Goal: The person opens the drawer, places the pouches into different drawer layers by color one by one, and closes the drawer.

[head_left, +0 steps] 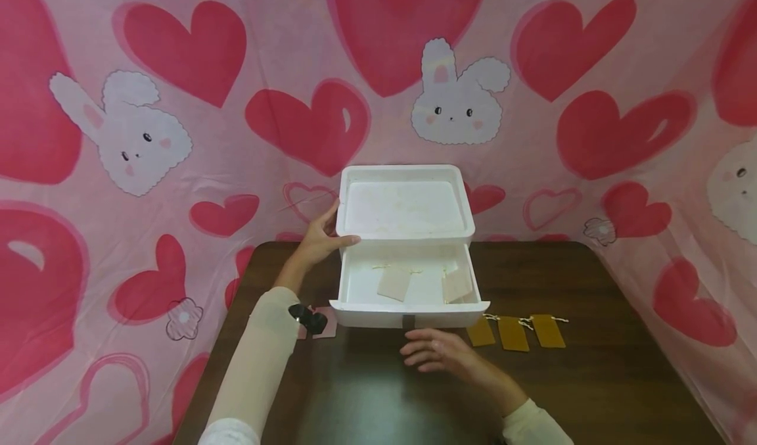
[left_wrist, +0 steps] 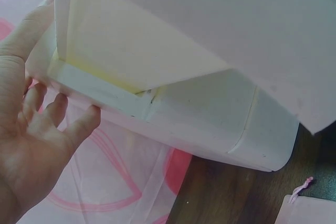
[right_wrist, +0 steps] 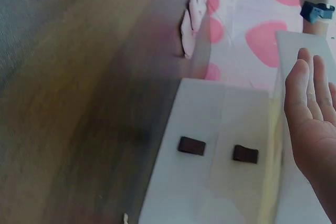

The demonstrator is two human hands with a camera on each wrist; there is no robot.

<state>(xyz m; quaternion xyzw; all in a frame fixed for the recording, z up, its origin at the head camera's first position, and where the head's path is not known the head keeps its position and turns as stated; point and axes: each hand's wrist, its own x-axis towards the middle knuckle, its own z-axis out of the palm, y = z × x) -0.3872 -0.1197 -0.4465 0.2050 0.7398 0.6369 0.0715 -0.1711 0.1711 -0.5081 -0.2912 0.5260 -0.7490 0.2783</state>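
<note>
Head view: white drawer unit (head_left: 408,239), open drawer (head_left: 369,318) with dark tab (head_left: 409,322).

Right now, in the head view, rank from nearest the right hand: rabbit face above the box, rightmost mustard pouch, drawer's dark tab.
1. Dark tab: on the open drawer.
2. Rightmost mustard pouch: on the table, right of the right hand.
3. Rabbit face: high on the backdrop.

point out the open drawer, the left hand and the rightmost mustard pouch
Open drawer (head_left: 371,317): head view, on its front panel
Left hand (head_left: 319,241): head view, on its back
Rightmost mustard pouch (head_left: 548,332): head view, mid-body
</note>
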